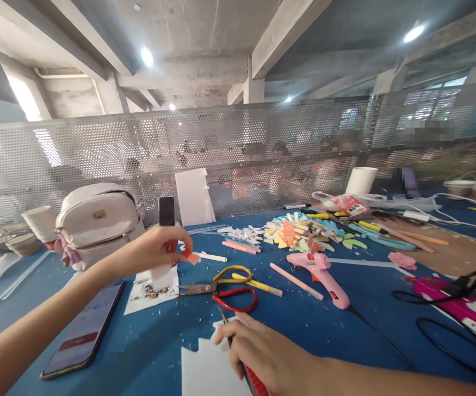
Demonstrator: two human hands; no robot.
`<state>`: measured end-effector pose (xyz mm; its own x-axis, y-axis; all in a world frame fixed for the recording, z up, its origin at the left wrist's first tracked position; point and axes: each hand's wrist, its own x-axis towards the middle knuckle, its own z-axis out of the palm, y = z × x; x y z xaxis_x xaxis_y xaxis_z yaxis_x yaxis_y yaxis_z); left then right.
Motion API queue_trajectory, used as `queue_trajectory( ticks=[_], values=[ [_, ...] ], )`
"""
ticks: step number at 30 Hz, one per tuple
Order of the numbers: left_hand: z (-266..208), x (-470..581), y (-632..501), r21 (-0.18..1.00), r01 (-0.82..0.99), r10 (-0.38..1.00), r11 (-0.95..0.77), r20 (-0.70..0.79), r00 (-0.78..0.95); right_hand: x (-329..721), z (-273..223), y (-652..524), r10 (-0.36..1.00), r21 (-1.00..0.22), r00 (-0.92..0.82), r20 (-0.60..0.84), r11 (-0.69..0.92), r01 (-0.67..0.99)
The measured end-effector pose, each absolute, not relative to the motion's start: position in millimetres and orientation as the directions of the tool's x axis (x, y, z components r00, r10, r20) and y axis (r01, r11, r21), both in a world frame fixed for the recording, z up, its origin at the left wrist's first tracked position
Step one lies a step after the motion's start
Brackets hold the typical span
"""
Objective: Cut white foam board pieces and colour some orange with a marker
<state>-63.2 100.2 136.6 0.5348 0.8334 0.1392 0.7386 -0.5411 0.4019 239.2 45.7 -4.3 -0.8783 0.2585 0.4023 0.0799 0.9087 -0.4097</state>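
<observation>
My left hand (167,245) is raised at the left centre. Its thumb and fingers pinch a small orange-pink paper piece (192,257). My right hand (258,346) is low in front, closed around a red-handled tool (256,383) with a thin dark metal end; its exact kind is partly hidden by the fingers. Beneath that hand lies a white paper sheet (203,367) with a notched upper edge. Just beyond it are scissors (205,287) with one yellow and one red handle loop, resting partly over a yellow marker (263,286).
A phone (85,330) lies under my left forearm, near a white backpack (98,217). Cut paper pieces (293,231) are heaped at the back centre. A pink glue gun (324,275) and a magenta power strip (456,305) with black cables occupy the right. Perforated metal panels (205,143) stand behind.
</observation>
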Motion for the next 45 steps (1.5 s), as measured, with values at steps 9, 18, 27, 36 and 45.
queue_trajectory(
  ticks=[9,18,27,36,45],
  values=[
    [60,-70,-25,0.568,0.749,0.779,-0.343,-0.273,0.564,247,25,34,0.450,-0.576,-0.832,0.326,0.792,0.202],
    [54,-54,-23,0.688,0.715,0.743,-0.122,-0.414,0.525,268,53,25,0.697,-0.925,-0.717,0.006,0.276,0.261],
    [48,-43,-3,0.753,0.632,0.732,-0.184,-0.324,0.599,267,30,37,0.780,-0.895,-0.571,0.257,0.415,0.164],
    [48,-29,16,0.693,0.604,0.764,-0.394,-0.118,0.634,272,48,107,0.658,-0.582,-0.357,0.663,0.753,0.307],
    [25,-18,23,0.548,0.651,0.792,-0.525,0.032,0.610,269,29,125,0.641,-0.535,-0.387,0.662,0.767,0.355]
  ],
)
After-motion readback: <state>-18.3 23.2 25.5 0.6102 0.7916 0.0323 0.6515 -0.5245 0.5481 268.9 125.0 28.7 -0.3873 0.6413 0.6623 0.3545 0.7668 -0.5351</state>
